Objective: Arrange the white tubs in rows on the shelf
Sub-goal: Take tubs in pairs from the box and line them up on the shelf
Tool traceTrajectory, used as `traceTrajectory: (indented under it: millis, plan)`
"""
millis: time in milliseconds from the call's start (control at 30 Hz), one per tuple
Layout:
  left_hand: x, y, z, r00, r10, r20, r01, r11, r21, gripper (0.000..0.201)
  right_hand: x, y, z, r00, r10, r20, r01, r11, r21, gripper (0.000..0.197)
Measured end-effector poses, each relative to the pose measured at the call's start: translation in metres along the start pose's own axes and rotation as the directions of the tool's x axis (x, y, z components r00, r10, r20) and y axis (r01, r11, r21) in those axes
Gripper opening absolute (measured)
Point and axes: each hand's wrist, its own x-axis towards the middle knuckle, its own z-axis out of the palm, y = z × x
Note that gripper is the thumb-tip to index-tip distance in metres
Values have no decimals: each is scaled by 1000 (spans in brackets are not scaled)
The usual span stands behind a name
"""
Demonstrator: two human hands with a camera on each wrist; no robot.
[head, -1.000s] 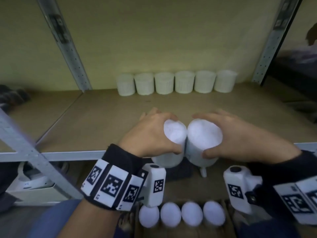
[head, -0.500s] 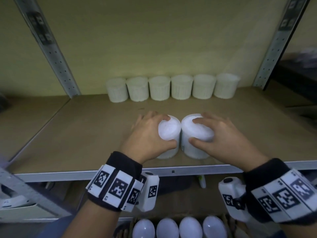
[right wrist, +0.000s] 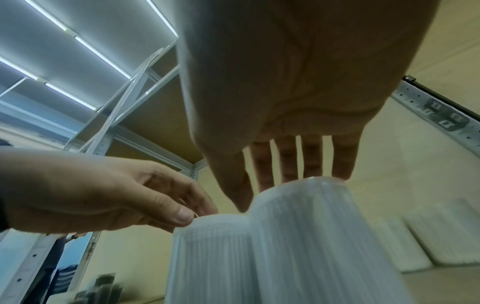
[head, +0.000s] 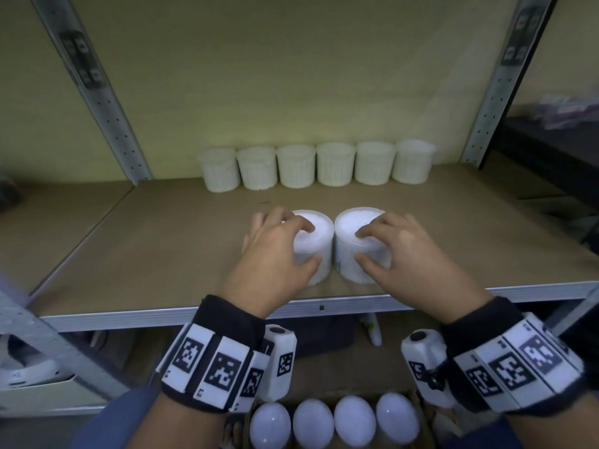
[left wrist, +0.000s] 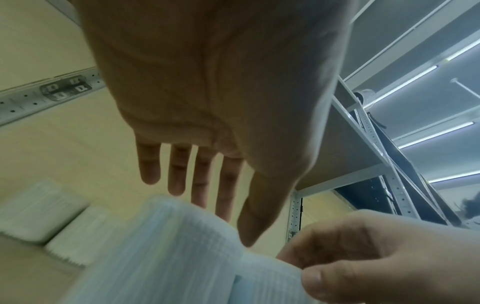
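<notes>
Two white ribbed tubs stand side by side, touching, near the front of the brown shelf. My left hand holds the left tub from above, fingers over its lid and thumb on its side. In the same way my right hand holds the right tub. Along the back wall stands a row of several white tubs. In the right wrist view, my right hand's fingertips touch the top rim of the right tub. There my left hand has its thumb at the rim of the left tub.
Grey perforated uprights rise at the shelf's back left and back right. The metal front edge runs just below my wrists. Under the shelf, a box holds several more white tubs. Bare board lies between the two tubs and the back row.
Both hands carried their tubs up from in front of the shelf edge and forward onto the board. The tubs now stand on the shelf, further in than half a second ago.
</notes>
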Motion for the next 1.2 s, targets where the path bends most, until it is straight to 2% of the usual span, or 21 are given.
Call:
traceTrajectory:
  millis: [100,267,400,667,933,1200]
  plan:
    - [-3,1,3,999,36,-19,-36,999,3,28,-1,-2,1,1000,-22,-2,22,1000,-16,35]
    - [-7,6,11,994,39,-104,-38,999,10,27,1,-3,0,999,-5,-40,4,999,-41,28]
    - [-3,3,12,990,59,-128,-57,998,18,26,7,-4,-5,1000,17,-9,-18,999,-49,28]
    - [26,23,32,991,100,-91,-105,993,-45,31,20,23,-22,989,139,46,-134,986,-95,27]
    - [90,53,66,987,161,4,-161,986,42,38,51,71,-38,967,244,79,-239,969,-63,26]
    - [157,64,95,989,134,59,-130,989,-74,38,91,117,-38,955,293,46,-288,953,-98,26]
